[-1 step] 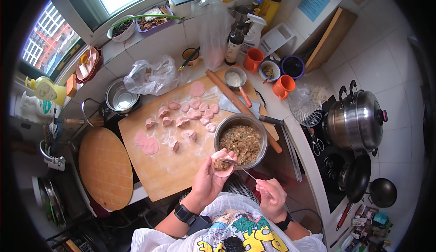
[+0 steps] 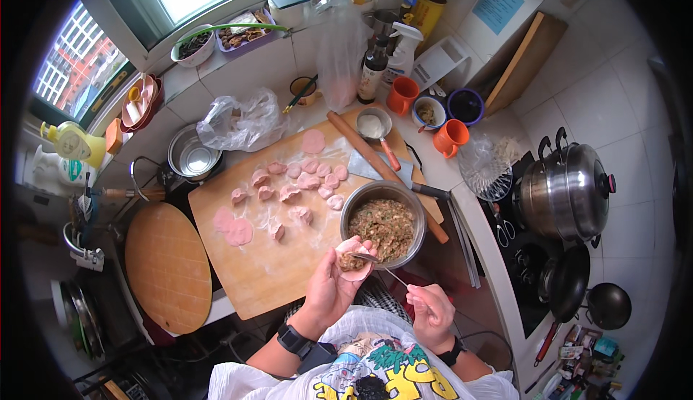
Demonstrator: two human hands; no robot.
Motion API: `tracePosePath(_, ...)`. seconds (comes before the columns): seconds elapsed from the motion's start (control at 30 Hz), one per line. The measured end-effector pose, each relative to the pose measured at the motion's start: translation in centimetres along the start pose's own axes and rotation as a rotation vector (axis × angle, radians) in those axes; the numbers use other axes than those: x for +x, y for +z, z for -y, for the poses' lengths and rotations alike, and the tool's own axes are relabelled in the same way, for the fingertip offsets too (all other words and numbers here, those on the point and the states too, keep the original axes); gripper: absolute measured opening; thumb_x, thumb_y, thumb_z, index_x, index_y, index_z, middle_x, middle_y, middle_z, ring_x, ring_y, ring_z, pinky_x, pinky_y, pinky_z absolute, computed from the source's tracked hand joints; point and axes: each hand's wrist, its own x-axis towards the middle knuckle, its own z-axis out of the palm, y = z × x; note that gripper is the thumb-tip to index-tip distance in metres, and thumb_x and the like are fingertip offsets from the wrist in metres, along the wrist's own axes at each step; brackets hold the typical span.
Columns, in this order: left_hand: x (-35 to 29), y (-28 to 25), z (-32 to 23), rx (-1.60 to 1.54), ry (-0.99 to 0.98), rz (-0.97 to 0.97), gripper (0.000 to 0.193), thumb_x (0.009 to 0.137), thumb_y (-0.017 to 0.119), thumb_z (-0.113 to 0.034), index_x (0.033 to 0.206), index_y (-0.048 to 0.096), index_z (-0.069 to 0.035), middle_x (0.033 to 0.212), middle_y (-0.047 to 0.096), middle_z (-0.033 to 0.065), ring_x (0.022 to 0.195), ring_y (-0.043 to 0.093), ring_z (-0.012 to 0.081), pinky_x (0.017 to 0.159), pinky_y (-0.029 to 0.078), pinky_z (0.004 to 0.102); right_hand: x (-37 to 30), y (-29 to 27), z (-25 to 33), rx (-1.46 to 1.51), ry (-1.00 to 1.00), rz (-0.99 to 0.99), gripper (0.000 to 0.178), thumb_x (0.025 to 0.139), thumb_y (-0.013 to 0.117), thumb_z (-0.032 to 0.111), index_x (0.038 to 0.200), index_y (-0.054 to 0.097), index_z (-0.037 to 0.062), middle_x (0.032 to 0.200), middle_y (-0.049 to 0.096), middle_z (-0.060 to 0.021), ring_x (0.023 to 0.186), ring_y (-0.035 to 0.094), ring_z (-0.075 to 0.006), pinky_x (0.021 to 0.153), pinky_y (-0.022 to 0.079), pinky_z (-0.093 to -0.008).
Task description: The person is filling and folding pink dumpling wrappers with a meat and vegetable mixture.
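Just nearside of the round steel bowl (image 2: 421, 230), the left hand's (image 2: 332, 283) curled grip held a pink dough wrapper (image 2: 356, 274); the right hand's (image 2: 431, 309) grip pinched a slim metal spoon (image 2: 393, 277). Brown-green minced filling (image 2: 350, 261) seemed best pressed centrally.

Silver round metal bowl (image 2: 375, 189): smooth, glossy. Brown-green minced filling (image 2: 382, 228): rough, coarse-grained. Silver slender metal spoon (image 2: 365, 257): smooth, glossy. Pink round dough sheets (image 2: 238, 234): smooth, matt. Tan rectangular wooden board (image 2: 278, 281): matt, powder-dusted. Brown cylindrical wooden rolling pin (image 2: 363, 146): smooth, matt. Silver cylindrical metal pot (image 2: 559, 194): polished, reflective. Clear crumpled plastic bag (image 2: 242, 124): glossy, creased.
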Motion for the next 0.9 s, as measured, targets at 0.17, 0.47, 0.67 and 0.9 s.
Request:
tracePosePath(0.17,0.0,-0.4,0.0,0.025,0.046,-0.004,0.051,0.105,0.022,-0.036,0.137,0.037,0.001,0.138,0.048,0.0197,0.125,0.050,0.0313,0.107,0.042,0.0407,0.6,0.7,-4.6,-0.167,-0.006,-0.107,0.020,0.091,0.057,-0.001,0.108,0.067,0.0016,0.090,0.061,-0.0097,0.077,0.061,-0.0207,0.067,0.051,-0.0313)
tracePosePath(0.47,-1.3,0.4,-1.1,0.160,-0.002,0.056,0.059,0.104,0.020,-0.045,0.140,0.035,-0.002,0.142,0.046,0.0163,0.129,0.047,0.0288,0.108,0.038,0.0403,0.2,1.2,-13.3,-0.725,-0.302,0.331,0.046,0.081,0.071,0.030,0.125,0.061,0.0167,0.109,0.055,-0.0040,0.100,0.053,-0.0241,0.088,0.041,-0.0408)
tracePosePath(0.67,-1.7,1.1,-1.2,0.221,-0.060,0.087,0.062,0.103,0.018,-0.048,0.142,0.034,-0.003,0.145,0.043,0.0148,0.132,0.044,0.0281,0.112,0.031,0.0392,0.3,1.9,-11.5,-0.687,-0.296,0.217,0.049,0.077,0.076,0.035,0.120,0.061,0.0168,0.118,0.052,-0.0043,0.109,0.050,-0.0249,0.092,0.037,-0.0426)
tracePosePath(0.9,-2.2,1.7,-0.6,0.275,-0.076,0.147,0.061,0.104,0.018,-0.046,0.144,0.033,-0.003,0.147,0.041,0.0141,0.134,0.041,0.0271,0.114,0.027,0.0402,3.6,4.1,-3.1,-0.385,-0.752,0.103,0.031,0.075,0.072,0.013,0.106,0.068,0.0179,0.102,0.057,0.0031,0.080,0.059,-0.0123,0.072,0.044,-0.0275)
